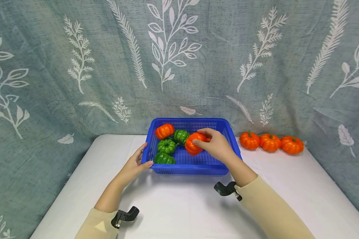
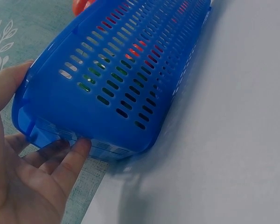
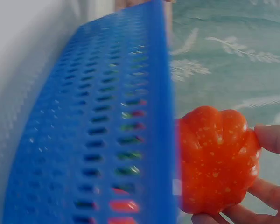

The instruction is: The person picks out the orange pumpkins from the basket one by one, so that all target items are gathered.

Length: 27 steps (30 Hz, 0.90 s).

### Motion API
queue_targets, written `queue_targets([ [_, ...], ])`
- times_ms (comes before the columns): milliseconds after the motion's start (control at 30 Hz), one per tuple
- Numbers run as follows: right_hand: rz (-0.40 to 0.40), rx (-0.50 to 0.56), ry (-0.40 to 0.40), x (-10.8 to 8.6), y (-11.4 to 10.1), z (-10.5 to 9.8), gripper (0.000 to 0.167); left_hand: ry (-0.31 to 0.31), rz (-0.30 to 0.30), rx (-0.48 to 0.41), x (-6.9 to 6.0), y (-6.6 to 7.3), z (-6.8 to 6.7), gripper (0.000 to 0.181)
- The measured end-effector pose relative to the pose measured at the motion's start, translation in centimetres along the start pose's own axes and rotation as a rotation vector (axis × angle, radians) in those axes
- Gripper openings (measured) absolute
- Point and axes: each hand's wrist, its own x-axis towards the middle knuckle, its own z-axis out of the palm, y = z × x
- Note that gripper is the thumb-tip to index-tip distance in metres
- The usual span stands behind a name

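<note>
A blue basket (image 1: 191, 169) stands on the white table, holding several green pumpkins (image 1: 166, 146) along its left and middle part and an orange pumpkin (image 1: 165, 131) at the back left. My left hand (image 1: 133, 168) grips the basket's front left corner, thumb over the rim; in the left wrist view the hand (image 2: 37, 182) has its fingers against the basket's end wall (image 2: 98, 93). My right hand (image 1: 216, 144) pinches an orange pumpkin (image 1: 194, 144) over the basket's middle. In the right wrist view that pumpkin (image 3: 219, 161) is held between thumb and fingers (image 3: 266, 196), partly behind the rim.
Three orange pumpkins (image 1: 270, 142) stand in a row on the table (image 1: 179, 205) right of the basket. A grey-green curtain (image 1: 179, 59) with white leaf patterns hangs behind the table and along both sides.
</note>
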Motion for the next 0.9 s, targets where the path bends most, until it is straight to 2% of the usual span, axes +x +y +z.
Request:
queue_targets([
  [267,-0.063,0.025,0.173,-3.0,0.8,-3.9,0.058,0.001,-0.005,0.003,0.0,-0.1,0.0,0.084],
  [533,-0.093,-0.008,0.289,-6.0,2.6,-7.4,0.059,0.003,-0.008,-0.002,0.0,0.0,0.0,0.084],
  [733,-0.032,-0.01,0.355,-7.2,5.3,-10.3,0.064,0.004,-0.012,0.003,0.0,-0.1,0.0,0.084],
  [900,0.069,-0.092,0.37,-7.7,8.8,-12.2,0.07,0.006,-0.012,0.005,0.0,0.0,-0.1,0.083],
])
